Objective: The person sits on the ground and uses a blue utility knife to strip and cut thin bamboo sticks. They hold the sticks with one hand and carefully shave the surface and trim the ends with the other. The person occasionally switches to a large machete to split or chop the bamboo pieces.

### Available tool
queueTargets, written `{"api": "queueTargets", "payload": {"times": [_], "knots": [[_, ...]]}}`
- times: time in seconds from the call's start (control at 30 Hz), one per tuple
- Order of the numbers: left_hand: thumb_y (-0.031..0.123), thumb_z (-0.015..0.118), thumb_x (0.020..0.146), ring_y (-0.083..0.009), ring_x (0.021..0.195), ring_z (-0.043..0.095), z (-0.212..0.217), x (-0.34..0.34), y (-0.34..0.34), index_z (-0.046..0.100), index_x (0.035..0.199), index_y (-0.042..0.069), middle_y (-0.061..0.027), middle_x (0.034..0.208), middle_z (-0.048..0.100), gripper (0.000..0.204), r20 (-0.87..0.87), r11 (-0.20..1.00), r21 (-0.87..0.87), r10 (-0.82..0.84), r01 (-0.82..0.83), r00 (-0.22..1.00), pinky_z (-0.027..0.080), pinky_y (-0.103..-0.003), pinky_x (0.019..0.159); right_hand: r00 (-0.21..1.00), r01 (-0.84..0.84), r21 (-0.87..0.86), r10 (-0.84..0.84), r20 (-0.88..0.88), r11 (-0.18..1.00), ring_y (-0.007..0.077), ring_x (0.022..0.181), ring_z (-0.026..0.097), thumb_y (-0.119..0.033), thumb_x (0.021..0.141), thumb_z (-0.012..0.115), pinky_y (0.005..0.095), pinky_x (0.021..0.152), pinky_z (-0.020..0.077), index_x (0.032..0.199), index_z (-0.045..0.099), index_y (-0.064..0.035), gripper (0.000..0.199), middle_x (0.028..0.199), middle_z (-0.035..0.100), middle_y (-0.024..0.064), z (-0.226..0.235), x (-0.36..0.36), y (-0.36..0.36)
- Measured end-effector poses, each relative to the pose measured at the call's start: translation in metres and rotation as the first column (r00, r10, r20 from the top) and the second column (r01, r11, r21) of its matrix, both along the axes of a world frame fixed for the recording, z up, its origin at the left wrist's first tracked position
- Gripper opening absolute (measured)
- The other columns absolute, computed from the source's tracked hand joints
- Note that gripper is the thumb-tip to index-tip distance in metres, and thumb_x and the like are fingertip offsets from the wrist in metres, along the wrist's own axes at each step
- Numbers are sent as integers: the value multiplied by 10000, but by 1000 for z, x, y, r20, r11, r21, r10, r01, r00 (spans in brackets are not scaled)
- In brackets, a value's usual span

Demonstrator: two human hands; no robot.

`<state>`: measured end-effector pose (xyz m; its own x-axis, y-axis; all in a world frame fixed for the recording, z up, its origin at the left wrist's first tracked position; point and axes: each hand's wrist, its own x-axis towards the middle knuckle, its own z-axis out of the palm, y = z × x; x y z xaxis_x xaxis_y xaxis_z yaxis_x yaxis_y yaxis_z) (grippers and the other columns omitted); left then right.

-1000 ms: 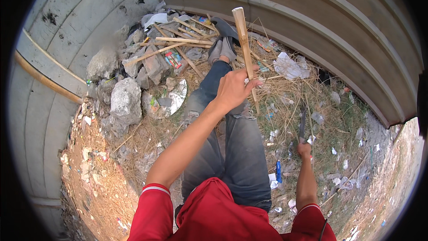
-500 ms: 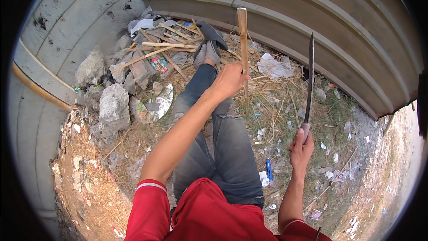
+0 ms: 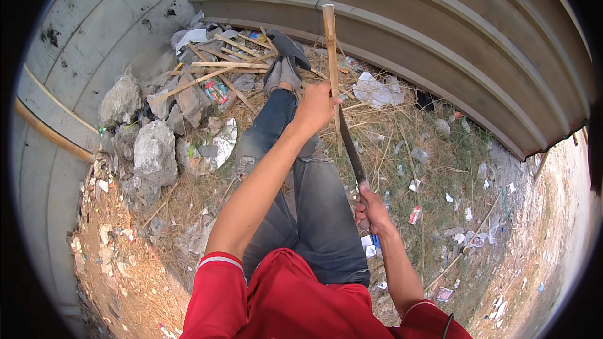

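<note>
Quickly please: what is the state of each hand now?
Left hand: closed around the upright bamboo stick.
Right hand: closed on the handle of a long knife, blade against the stick.

The left hand [image 3: 316,108] grips a bamboo stick [image 3: 331,56] held upright while the right hand [image 3: 370,208] holds a long knife [image 3: 350,147] whose blade meets the stick's lower part (just below the left hand), above blue jeans [image 3: 314,207] and littered dry grass [image 3: 414,150].
</note>
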<state>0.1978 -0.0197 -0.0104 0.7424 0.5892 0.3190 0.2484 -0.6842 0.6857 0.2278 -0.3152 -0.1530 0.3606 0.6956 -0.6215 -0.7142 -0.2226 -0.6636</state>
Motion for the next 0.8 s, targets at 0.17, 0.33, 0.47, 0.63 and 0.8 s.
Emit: {"api": "queueTargets", "payload": {"times": [0.17, 0.33, 0.47, 0.63, 0.8], "knots": [[91, 790, 855, -394, 778, 703, -16, -3, 19, 690, 950, -63, -222, 795, 716, 206, 51, 995, 77, 66, -70, 996, 539, -451, 713, 994, 110, 119, -108, -21, 987, 89, 463, 428, -417, 1051, 572, 269, 425, 394, 904, 501, -99, 358, 629, 435, -25, 52, 14, -4], [81, 797, 846, -390, 752, 694, -23, -7, 23, 691, 946, -63, -220, 791, 709, 206, 89, 998, -13, 68, -67, 994, 537, -447, 699, 781, 213, 269, -329, 530, 939, 81, 485, 432, -377, 1091, 495, 257, 447, 392, 916, 501, -76, 348, 640, 445, -17, 91, -26, 7], [74, 793, 847, -394, 766, 707, -10, 6, 4, 682, 945, -75, -226, 794, 701, 210, 85, 997, 34, 64, -67, 994, 533, -445, 694, 590, 86, 107, -137, 796, 991, 83, 490, 458, -364, 1062, 562, 261, 447, 384, 955, 574, -38, 343, 638, 480, -14, 2, -21, -3], [71, 788, 850, -384, 760, 711, -21, 14, 11, 677, 952, -69, -218, 774, 695, 206, 160, 997, 76, 12, -25, 987, 530, -443, 691, 894, -5, -197, 93, 439, 980, 101, 448, 456, -422, 1015, 639, 296, 422, 378, 914, 600, -38, 398, 593, 479, -17, -17, -5, -12], [98, 794, 853, -385, 738, 708, -10, 7, 10, 675, 928, -64, -214, 748, 692, 215, 188, 998, 36, 42, -50, 981, 530, -445, 682, 940, 38, -179, 26, 339, 983, 113, 453, 485, -410, 1027, 629, 299, 420, 418, 842, 531, -79, 391, 606, 469, -9, 58, -17, 7]]}}
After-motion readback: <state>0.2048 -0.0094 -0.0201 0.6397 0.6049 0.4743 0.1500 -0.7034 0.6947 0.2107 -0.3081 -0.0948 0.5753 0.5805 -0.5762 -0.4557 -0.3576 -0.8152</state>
